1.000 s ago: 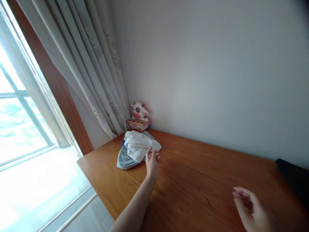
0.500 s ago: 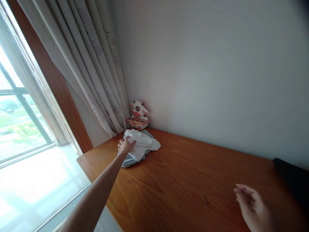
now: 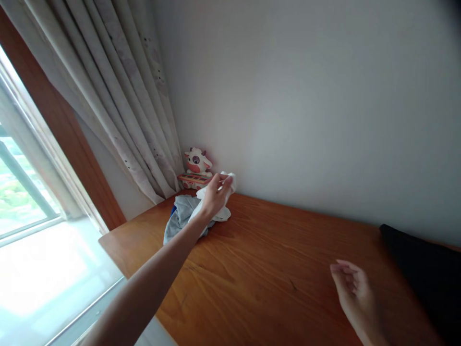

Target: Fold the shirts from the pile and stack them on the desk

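Note:
My left hand (image 3: 213,198) pinches a white cloth garment (image 3: 224,214) and lifts part of it, while the rest hangs down behind my fingers. Under and to the left of it, a crumpled grey garment (image 3: 181,212) lies on the wooden tabletop (image 3: 259,259). A bit of blue fabric (image 3: 173,210) peeks out at the grey garment's left edge. Low on the right, my right hand (image 3: 355,295) hovers over the tabletop with loosely curled fingers. It holds nothing, and its thumb side is partly blurred.
A cow toy with a small keyboard (image 3: 196,166) stands in the back corner, just behind the garments. Curtains (image 3: 118,96) hang at the left beside a bright window (image 3: 25,182). A black flat object (image 3: 418,269) lies at the right, and a grey wall (image 3: 306,105) backs the tabletop.
My left hand has raised the white garment and drawn it rightward off the grey one, exposing more grey and the blue fabric. The view has turned slightly right.

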A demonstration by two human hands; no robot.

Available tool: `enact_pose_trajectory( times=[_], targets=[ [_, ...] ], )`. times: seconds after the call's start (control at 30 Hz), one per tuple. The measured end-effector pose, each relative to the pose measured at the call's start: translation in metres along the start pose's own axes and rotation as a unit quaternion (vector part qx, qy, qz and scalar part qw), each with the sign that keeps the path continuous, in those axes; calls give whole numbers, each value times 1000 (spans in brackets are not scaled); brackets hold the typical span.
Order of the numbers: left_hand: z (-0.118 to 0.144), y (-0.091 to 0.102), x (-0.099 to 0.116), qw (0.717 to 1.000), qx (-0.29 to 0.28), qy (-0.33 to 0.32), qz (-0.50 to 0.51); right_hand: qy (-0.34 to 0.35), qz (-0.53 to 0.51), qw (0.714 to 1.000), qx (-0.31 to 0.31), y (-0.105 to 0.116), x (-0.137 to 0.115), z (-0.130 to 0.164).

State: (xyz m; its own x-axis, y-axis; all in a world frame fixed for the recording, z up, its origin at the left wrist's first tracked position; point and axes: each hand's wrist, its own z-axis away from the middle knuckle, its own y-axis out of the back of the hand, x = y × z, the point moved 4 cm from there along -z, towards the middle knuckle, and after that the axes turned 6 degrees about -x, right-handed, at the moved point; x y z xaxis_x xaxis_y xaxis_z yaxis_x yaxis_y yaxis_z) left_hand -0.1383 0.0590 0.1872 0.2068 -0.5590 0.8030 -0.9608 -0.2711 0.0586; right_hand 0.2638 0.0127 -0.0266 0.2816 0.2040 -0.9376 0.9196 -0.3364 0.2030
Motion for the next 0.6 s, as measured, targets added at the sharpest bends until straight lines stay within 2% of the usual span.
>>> enact_pose_trajectory(
  times=[0.07, 0.13, 0.2, 0.23, 0.3, 0.4, 0.5, 0.6],
  targets=[
    [20, -54, 30, 987, -147, -61, 14, 36, 2, 999, -1, -3, -13, 7],
    [50, -98, 51, 948, -300, -98, 32, 90, 17, 995, -24, -9, -26, 12],
    [84, -128, 52, 907, -412, -79, 43, 129, 63, 988, -51, -16, -33, 11],
    [99, -137, 44, 894, -443, -63, 35, 135, 90, 985, -58, -19, -32, 8],
    [124, -148, 19, 891, -450, -48, -16, 121, 137, 982, -41, -20, -26, -2],
    [147, -148, -31, 905, -394, -57, -153, 81, 173, 981, 14, -11, -13, -13],
    [153, -135, -68, 896, -333, -32, -291, 37, 168, 985, 33, 0, -4, -13],
    [147, -120, -83, 887, -295, 7, -354, 25, 115, 993, 7, 5, 0, -9]
  ],
)
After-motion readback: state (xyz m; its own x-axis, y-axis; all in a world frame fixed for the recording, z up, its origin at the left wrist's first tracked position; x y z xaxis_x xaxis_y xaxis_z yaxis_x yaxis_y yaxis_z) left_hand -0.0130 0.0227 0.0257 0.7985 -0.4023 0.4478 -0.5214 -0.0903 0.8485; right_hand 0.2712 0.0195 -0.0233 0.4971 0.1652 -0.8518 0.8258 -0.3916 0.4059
